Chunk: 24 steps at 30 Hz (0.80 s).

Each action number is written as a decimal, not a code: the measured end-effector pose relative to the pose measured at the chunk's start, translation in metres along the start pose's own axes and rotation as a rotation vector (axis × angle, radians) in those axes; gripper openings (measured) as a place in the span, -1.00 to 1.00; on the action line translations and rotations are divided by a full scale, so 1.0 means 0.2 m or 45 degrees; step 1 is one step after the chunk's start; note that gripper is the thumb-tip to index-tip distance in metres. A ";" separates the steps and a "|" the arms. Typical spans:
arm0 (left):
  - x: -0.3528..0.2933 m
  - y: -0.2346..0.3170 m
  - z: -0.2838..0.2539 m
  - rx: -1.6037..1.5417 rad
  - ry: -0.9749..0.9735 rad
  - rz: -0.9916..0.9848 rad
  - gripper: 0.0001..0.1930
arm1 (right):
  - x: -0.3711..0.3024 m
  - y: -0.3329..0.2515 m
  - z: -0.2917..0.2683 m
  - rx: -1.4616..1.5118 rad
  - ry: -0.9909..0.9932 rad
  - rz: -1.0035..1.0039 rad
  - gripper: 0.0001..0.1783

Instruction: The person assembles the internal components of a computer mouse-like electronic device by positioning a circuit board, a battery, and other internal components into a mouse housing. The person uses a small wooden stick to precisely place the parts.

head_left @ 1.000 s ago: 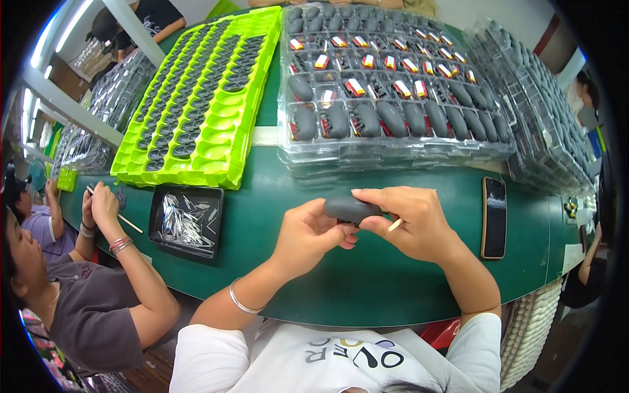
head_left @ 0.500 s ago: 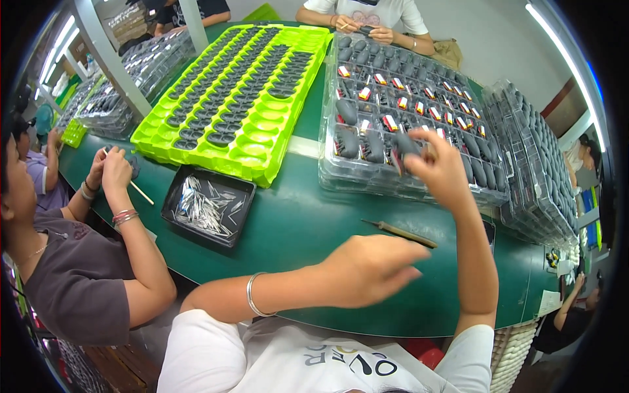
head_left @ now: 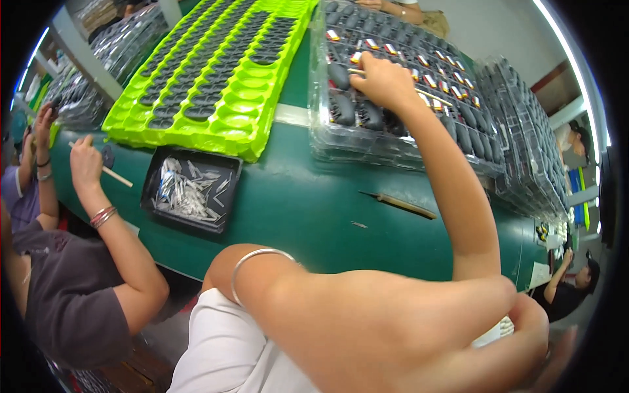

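Observation:
My right hand is over the near left part of a clear plastic tray, its fingers closed round a thin pale stick that shows on both sides of the hand. In that tray lie rows of dark grey oval shells and parts with red and white pieces. My left hand is close at the lower right, its forearm with a silver bangle crossing in front of me; blur hides what its fingers do. Between my arms and the tray, a slim pointed tool with a tan handle lies on the green table.
Left of centre stands a black tray of small silver pieces. Behind it is a lime-green tray with dark parts. More clear trays are stacked at the right. A co-worker's hand at the left holds a wooden stick.
My right hand has shifted left and farther over the clear tray; the dark shell it held is no longer in its fingers. My left hand has swung right and closer. The view has tilted down.

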<state>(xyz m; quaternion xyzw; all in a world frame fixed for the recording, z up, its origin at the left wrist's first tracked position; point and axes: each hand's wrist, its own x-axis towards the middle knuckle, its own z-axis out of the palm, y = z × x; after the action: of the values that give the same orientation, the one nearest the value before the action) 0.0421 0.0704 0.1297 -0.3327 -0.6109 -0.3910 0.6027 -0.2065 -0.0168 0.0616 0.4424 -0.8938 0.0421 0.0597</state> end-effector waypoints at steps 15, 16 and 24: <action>0.14 0.07 -0.61 0.169 0.625 0.377 -0.67 | -0.03 0.12 -0.21 -0.020 -0.404 0.372 -0.56; 0.15 0.08 -0.59 0.125 0.731 0.400 -0.68 | -0.04 0.13 -0.19 -0.026 -0.387 0.368 -0.55; 0.13 -0.02 -0.45 0.072 0.592 0.250 -0.77 | -0.05 0.22 -0.12 0.063 -0.226 0.450 -0.51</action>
<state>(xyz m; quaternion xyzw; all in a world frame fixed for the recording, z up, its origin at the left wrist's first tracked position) 0.0804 -0.0117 0.1533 -0.2746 -0.4314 -0.3795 0.7710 -0.2342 0.0211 0.0825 0.2820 -0.9580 0.0348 -0.0388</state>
